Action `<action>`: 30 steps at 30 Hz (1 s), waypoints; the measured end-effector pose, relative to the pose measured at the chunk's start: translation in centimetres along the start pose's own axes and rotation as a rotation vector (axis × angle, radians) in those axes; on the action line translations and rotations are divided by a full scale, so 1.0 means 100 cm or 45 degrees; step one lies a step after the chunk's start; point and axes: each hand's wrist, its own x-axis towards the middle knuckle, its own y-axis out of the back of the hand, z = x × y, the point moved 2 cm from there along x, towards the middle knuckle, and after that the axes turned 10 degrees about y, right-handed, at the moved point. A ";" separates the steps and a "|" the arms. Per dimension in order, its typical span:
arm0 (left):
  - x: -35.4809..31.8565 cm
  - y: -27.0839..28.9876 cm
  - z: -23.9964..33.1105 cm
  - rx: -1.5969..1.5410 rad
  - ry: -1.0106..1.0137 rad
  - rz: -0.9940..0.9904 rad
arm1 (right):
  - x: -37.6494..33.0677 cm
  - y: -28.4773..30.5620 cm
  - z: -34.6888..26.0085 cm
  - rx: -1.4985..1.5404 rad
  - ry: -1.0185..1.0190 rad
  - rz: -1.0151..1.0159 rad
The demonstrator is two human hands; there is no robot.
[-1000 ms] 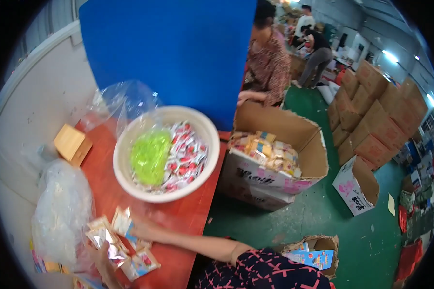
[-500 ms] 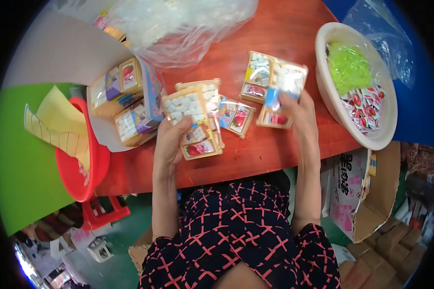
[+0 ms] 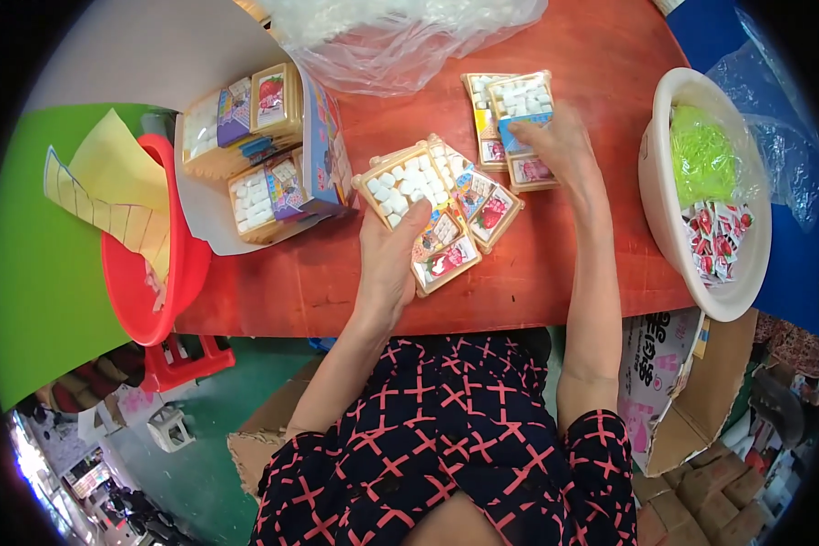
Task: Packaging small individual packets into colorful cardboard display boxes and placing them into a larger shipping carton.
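My left hand [image 3: 384, 264] is closed on a candy pack [image 3: 400, 189], a clear-topped tan tray with white pieces and a strawberry-printed sachet, thumb across its face. A similar candy pack [image 3: 490, 211] lies on the table partly under it, sticking out to the right. Further right and back, my right hand [image 3: 566, 153] grips another pack [image 3: 522, 96] with a blue band, thumb on top and the other fingers largely hidden. That pack overlaps a pack with a yellow band [image 3: 480, 120], which shows along its left side.
A cardboard display box [image 3: 323, 155] at left holds stacked packs. Beside it stands a red basin [image 3: 191, 264] with yellow paper [image 3: 123, 173]. A clear plastic bag [image 3: 382, 55] lies at the back of the red table [image 3: 337, 300]. On the right, a white basin [image 3: 653, 182] contains green material and sachets.
Both packs have been tilted differently: the left one has moved rightward over the loose pack, and the right one has moved back over the yellow-banded pack. The whole view has also shifted.
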 end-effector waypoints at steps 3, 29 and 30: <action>0.000 -0.008 0.004 -0.045 -0.009 -0.054 | 0.001 -0.011 -0.014 -0.061 0.166 -0.167; -0.041 0.034 0.006 -0.147 0.056 0.146 | -0.004 -0.063 -0.067 -0.446 0.056 -0.623; -0.042 0.035 0.007 -0.139 0.039 0.150 | -0.017 -0.057 -0.061 -0.523 0.240 -0.649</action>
